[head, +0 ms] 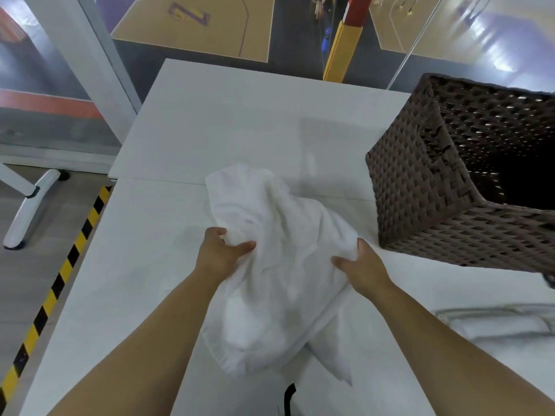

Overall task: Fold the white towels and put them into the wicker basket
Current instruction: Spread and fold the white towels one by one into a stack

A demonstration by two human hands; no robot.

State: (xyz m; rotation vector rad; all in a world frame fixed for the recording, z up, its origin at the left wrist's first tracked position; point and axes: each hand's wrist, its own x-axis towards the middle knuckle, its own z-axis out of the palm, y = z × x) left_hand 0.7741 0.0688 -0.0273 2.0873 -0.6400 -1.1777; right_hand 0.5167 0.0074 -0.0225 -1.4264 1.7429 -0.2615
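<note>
Item: white towel (pixel 279 265), one piece, crumpled and unfolded, lying in a loose heap on the white bench (pixel 240 115) in front of the person, its near end trailing toward the bench edge, a hemmed border showing at the lower left of the bundle

Holding: left hand (pixel 219 253) is gripping a bunched fold on the towel's left side, thumb pressing into the cloth; right hand (pixel 360 265) is clutching a gathered fold on its right side, fingers curling round the fabric. Both hands are closing on towel, neither one spread flat

Destination: wicker basket (pixel 450 190), dark brown weave, standing on the bench just beside the towel to the right, mouth open; the interior is reading as dark and its contents cannot be told

Handling, as judged: soft, limp and light; it is sagging wherever unsupported and is holding no shape of its own. Thick pile is likely giving good friction, so slipping seems unlikely. Nothing fragile. Best taken at two adjacent corners along the hem, then shaken out and laid flat before folding; gripping mid-cloth, as now, is only bunching it further

Also present: a flat pale object (pixel 495 325), blurred, lying at the bench's right edge; identity unclear
</note>
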